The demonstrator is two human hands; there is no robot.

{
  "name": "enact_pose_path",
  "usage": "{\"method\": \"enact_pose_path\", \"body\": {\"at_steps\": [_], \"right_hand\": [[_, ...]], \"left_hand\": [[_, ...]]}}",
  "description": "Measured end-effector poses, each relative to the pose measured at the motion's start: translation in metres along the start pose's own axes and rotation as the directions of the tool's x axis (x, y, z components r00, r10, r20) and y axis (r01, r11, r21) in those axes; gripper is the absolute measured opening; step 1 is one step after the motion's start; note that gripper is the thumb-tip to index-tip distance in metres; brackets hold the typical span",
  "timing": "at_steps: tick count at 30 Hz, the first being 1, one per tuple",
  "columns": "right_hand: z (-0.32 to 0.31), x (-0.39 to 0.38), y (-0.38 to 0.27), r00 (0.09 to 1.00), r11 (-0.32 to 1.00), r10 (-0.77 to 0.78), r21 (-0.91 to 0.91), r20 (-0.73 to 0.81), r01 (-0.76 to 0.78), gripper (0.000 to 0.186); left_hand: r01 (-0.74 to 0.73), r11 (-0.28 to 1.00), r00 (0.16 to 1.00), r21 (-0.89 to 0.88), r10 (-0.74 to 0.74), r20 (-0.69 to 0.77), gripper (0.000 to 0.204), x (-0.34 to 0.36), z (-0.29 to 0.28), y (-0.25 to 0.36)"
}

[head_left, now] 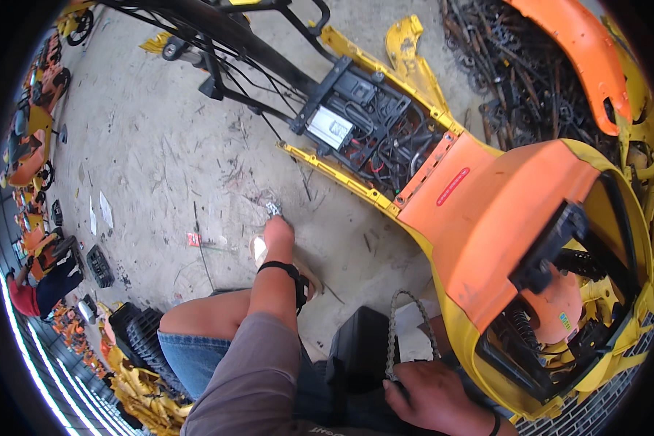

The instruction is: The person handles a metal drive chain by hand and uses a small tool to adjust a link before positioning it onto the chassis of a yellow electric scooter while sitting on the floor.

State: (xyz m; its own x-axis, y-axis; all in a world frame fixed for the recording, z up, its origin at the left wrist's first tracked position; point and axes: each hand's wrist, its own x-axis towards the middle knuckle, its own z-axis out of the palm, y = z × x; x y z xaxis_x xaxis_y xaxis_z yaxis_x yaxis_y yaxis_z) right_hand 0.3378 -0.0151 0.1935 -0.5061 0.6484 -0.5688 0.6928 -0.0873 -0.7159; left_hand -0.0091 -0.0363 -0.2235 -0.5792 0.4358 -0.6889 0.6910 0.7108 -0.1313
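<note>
My left hand (277,234) reaches down to the concrete floor, fingers closed around or against a small silvery metal piece (273,209); its kind cannot be made out. My right hand (437,398), low on the right, grips a metal drive chain (392,328) that stands up from it in a loop. Close to my right hand is the orange and yellow body (501,211) of a scooter, partly stripped. An open bay toward its front shows a silver box (330,128) among black wiring.
A black case (360,341) stands beside my legs. Dark metal scrap (519,87) is piled at the far right, next to a loose orange panel (585,51). A red packet (194,239) lies on the floor. At the left, a person in red (25,299) is near rows of scooters.
</note>
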Motion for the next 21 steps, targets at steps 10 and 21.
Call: {"method": "enact_pose_path", "body": {"at_steps": [10, 21], "right_hand": [[0.024, -0.043, 0.003, 0.976, 0.958, -0.201, -0.228, -0.088, 0.176, 0.025], [0.046, -0.085, -0.019, 0.891, 0.929, -0.286, -0.331, -0.352, 0.167, 0.028]], "left_hand": [[-0.192, 0.971, 0.975, 0.143, 0.205, -0.083, 0.034, -0.050, -0.134, 0.020], [-0.771, 0.624, 0.623, 0.123, 0.781, -0.056, 0.040, -0.252, -0.312, 0.059]]}}
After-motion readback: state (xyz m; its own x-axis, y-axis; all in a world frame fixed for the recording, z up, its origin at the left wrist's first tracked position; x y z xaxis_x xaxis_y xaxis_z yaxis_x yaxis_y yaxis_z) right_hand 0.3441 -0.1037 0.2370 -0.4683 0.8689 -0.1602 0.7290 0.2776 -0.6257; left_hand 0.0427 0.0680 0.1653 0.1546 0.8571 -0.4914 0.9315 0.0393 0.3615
